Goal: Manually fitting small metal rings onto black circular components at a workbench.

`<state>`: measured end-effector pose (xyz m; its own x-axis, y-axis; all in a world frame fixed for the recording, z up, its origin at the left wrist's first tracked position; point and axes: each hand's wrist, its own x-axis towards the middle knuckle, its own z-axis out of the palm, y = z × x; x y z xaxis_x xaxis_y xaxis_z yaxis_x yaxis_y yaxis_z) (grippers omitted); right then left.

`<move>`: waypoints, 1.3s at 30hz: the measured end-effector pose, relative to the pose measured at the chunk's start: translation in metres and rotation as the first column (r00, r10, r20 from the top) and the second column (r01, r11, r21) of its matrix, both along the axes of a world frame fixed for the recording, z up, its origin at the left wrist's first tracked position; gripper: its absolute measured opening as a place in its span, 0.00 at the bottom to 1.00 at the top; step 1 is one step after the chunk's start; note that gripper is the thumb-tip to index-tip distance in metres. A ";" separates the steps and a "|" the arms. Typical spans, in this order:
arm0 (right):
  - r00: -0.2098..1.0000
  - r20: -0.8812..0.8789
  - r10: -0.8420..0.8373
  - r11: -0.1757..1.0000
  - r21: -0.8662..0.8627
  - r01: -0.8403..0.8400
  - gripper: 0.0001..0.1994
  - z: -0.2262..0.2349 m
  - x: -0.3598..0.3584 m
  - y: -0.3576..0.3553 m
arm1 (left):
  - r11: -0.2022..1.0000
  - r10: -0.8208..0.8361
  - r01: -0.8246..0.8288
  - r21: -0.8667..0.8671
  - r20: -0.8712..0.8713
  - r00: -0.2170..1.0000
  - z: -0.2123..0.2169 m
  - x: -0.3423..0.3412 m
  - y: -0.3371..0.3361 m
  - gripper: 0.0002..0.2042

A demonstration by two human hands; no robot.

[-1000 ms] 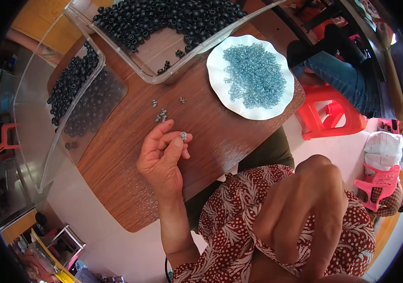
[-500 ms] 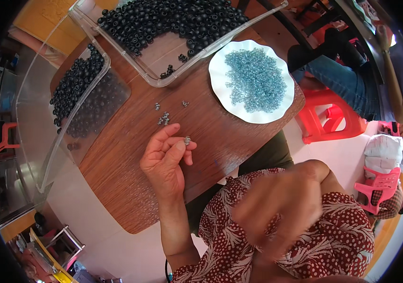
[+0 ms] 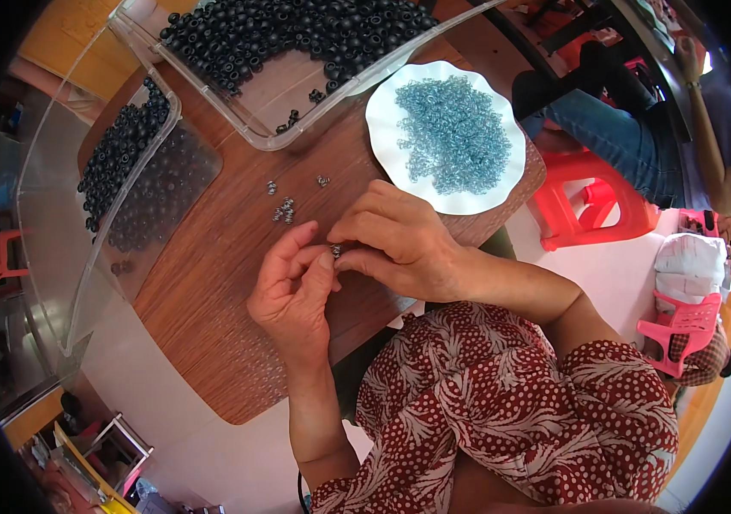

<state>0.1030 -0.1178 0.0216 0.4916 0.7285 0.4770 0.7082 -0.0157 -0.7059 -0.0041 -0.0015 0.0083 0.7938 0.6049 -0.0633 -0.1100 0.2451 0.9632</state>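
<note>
Over the brown table (image 3: 211, 317), my left hand (image 3: 297, 287) pinches a small metal coil (image 3: 336, 251) between thumb and finger. From the right my right hand (image 3: 399, 240) reaches in, its thumb and forefinger closed at the same coil. The fingers partly hide it, and I cannot tell whether a second small piece is there. Just beyond my hands lie several loose silvery coils (image 3: 284, 211). A white plate (image 3: 375, 137) with a wavy rim stands to the right, bearing a heap of small bluish, shiny coils (image 3: 455, 133).
A clear plastic bin (image 3: 267, 141) of black ring-like beads (image 3: 297, 30) stands at the far side. Left of it, another clear container (image 3: 173, 111) holds more black beads (image 3: 130, 141). A red stool (image 3: 592, 214) and a seated person's jeans-clad leg (image 3: 614, 146) are at right.
My right hand, blurred over my lap before, has moved left and forward to meet my left fingers at the coil. The left hand keeps its pinch. The whole view has shifted slightly.
</note>
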 end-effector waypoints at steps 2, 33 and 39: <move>1.000 -0.024 0.007 1.000 0.003 -0.007 0.14 0.000 0.000 0.000 | 1.000 0.002 -0.002 0.026 -0.013 1.000 0.000 0.000 0.000 0.14; 0.990 0.093 0.105 0.975 -0.205 -0.084 0.09 -0.026 -0.014 -0.019 | 0.932 0.212 -0.196 0.305 -0.019 0.977 -0.011 0.000 -0.001 0.11; 0.993 0.107 0.056 0.995 -0.093 -0.047 0.09 -0.026 -0.012 -0.016 | 0.849 0.096 -0.004 0.528 -0.148 0.984 -0.006 -0.023 -0.011 0.08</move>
<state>0.0906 -0.1339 -0.0046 0.4011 0.7939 0.4570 0.7822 -0.0372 -0.6219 -0.0272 -0.0127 0.0020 0.7680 0.6229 0.1490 0.0609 -0.3027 0.9512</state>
